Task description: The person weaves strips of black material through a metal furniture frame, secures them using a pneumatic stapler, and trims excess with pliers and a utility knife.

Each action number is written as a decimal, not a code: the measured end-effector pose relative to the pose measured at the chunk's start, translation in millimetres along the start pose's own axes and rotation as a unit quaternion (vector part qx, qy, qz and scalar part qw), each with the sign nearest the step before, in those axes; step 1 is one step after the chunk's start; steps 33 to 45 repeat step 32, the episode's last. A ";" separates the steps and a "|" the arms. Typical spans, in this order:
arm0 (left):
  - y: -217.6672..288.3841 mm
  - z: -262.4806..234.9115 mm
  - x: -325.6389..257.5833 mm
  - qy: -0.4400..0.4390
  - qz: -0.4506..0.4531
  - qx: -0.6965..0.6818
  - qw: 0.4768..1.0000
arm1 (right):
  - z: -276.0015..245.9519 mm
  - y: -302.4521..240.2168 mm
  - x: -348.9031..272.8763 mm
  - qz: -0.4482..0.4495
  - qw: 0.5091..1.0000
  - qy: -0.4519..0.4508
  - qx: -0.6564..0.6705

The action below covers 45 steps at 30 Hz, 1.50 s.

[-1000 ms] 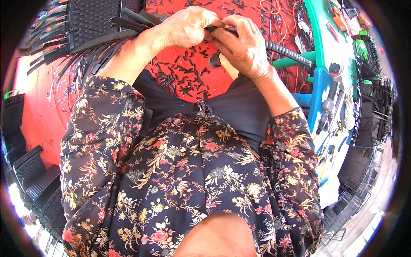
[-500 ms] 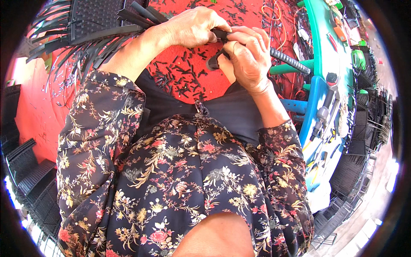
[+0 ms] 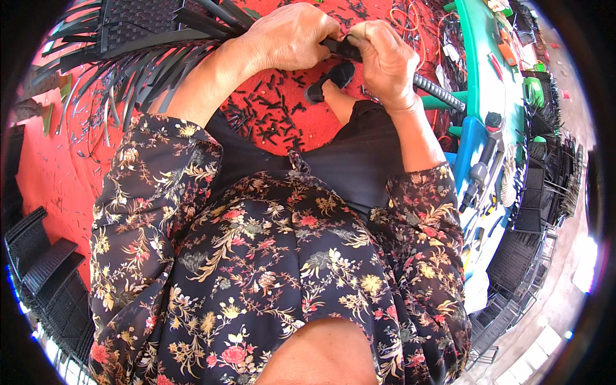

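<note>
At the top middle, a flat black strip (image 3: 341,49) runs between my two hands. My left hand (image 3: 292,37) is closed on its left part, fingers bent and knuckles up. My right hand (image 3: 387,63) pinches the strip's other part between thumb and bent fingers. Out from behind my right hand sticks a black bar (image 3: 440,92) with ridged winding, slanting down to the right. Left of my left forearm is a black woven panel (image 3: 136,31) with many loose strip ends (image 3: 168,64) fanning out. How the strip meets the bar is hidden by my hands.
Short black offcuts (image 3: 273,122) litter the red floor covering (image 3: 58,192). At right stand a green plastic stool or table edge (image 3: 473,51) and a blue one (image 3: 467,151), with a black-handled power tool (image 3: 486,163). Black woven furniture (image 3: 48,260) is stacked at both sides.
My right hand has moved up and slightly right, its fingers now bent in a pinch. More of the black strip shows between my hands. My foot in a black shoe shows more below them.
</note>
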<state>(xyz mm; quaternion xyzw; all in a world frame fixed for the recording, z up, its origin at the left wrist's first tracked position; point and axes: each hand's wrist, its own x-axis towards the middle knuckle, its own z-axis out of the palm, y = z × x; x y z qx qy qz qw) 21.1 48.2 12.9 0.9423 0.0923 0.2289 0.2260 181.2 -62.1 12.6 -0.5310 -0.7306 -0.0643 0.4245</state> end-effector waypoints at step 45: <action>-1.4 -4.2 -4.5 0.157 0.048 0.218 0.962 | 7.0 55.0 59.9 0.070 0.975 -0.213 -0.004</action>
